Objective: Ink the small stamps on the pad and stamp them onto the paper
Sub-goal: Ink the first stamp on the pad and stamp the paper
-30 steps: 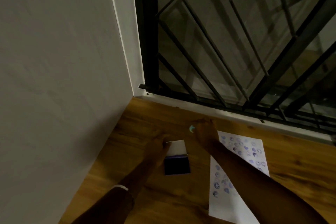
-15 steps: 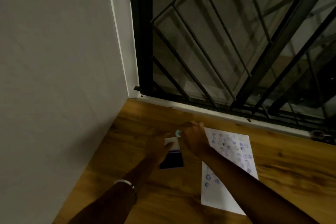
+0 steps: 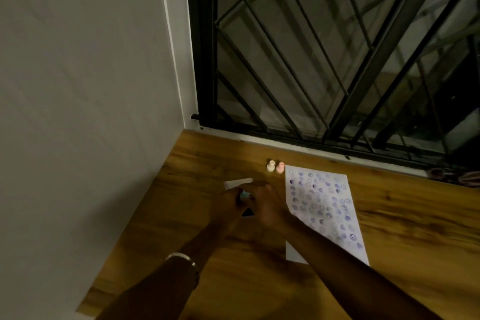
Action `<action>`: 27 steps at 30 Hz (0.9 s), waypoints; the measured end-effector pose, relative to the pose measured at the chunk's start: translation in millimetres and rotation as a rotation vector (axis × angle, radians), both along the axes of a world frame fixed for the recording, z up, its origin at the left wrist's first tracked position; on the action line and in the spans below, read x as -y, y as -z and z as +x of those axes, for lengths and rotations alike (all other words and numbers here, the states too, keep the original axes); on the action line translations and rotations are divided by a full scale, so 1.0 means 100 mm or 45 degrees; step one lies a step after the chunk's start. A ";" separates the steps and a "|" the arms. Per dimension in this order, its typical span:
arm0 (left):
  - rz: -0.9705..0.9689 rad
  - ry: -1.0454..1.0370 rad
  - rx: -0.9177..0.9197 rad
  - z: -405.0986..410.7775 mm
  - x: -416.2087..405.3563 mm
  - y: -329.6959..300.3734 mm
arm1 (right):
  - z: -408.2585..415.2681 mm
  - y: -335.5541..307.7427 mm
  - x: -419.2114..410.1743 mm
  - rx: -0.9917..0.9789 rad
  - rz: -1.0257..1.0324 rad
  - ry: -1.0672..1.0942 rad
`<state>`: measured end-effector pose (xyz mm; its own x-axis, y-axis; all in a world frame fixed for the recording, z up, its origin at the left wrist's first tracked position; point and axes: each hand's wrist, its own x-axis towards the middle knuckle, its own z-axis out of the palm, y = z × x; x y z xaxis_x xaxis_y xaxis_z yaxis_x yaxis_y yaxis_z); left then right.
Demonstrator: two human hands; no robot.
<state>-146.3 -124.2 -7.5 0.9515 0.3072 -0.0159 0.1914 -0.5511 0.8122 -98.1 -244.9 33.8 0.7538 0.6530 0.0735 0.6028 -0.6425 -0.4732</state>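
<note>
A white paper sheet (image 3: 322, 205) covered with several purple prints lies on the wooden table. Left of it, the ink pad is mostly hidden under my hands; its white lid (image 3: 237, 182) and a dark corner (image 3: 248, 212) show. My right hand (image 3: 267, 206) is over the pad, gripping a small light-blue stamp (image 3: 244, 195) in its fingertips. My left hand (image 3: 228, 201) holds the pad's left side, close against the stamp. A cream stamp (image 3: 270, 166) and a pink stamp (image 3: 280, 167) stand upright behind the pad, by the paper's far left corner.
The wooden table (image 3: 405, 218) runs into a grey wall (image 3: 91, 112) on the left. A black barred window (image 3: 324, 60) with a white sill closes the far edge. A dim object (image 3: 441, 173) lies at the far right by the sill.
My right hand has carried the light-blue stamp leftward and nearer, from behind the pad to over it. The cream and pink stamps have come into view. My left hand stays at the pad.
</note>
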 end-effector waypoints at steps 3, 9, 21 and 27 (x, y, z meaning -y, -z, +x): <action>-0.031 0.002 -0.007 -0.04 0.00 -0.01 | -0.09 -0.01 0.00 -0.099 0.033 -0.002; -0.032 0.000 -0.085 -0.10 -0.04 0.06 | -0.04 -0.15 -0.07 -0.046 -0.109 -0.015; -0.126 -0.362 -0.008 -0.23 -0.22 0.13 | -0.01 0.02 -0.09 -0.128 -0.345 0.085; -0.135 -0.336 -0.037 -0.29 -0.23 0.25 | -0.01 0.14 -0.09 -0.159 -0.385 0.076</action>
